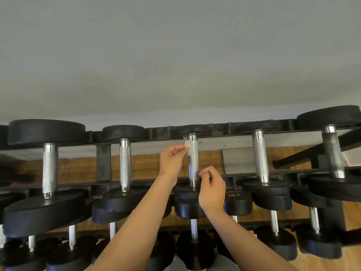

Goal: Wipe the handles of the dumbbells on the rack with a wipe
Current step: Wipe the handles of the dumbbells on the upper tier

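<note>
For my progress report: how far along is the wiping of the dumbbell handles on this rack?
Done: no handle shows clear signs of wiping; I cannot tell. In hand: the left hand pinches a small white wipe high on the knurled chrome handle of the middle top-row dumbbell; the right hand is curled by its lower end. Left: probably the dull, stained handle at far right, and the lower row.
</note>
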### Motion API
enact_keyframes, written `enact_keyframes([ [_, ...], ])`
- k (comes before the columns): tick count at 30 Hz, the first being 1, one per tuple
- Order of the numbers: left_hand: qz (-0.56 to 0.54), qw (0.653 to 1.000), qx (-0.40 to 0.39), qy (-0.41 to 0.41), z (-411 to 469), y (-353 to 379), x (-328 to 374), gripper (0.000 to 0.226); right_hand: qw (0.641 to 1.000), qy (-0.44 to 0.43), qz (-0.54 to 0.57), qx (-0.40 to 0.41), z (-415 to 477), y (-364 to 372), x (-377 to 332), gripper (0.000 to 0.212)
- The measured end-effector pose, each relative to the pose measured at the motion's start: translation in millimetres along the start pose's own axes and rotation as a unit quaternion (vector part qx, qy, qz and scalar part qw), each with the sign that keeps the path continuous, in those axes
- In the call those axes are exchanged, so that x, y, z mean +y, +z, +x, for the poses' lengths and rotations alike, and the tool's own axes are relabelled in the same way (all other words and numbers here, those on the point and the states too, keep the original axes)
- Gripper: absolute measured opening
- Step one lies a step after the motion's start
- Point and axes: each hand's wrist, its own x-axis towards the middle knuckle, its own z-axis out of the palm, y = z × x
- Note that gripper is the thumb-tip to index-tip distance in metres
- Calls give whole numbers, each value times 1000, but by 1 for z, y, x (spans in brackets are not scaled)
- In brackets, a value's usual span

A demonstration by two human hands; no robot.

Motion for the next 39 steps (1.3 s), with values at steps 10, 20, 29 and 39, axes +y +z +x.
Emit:
enact_keyframes([
  [10,-70,995,68,-29,3,17,6,15,1000,0,2,-2,-1,-2,-1,23],
  [20,-81,995,3,-54,17,20,-1,11,1000,-3,-3,2,-1,-1,-2,24],
  [29,7,999,7,39,2,8,-5,12,1000,-23,-1,8,0,1,1,23],
  [39,73,997,-18,28,-7,1,-15,17,999,-38,8,30,1,1,1,25],
])
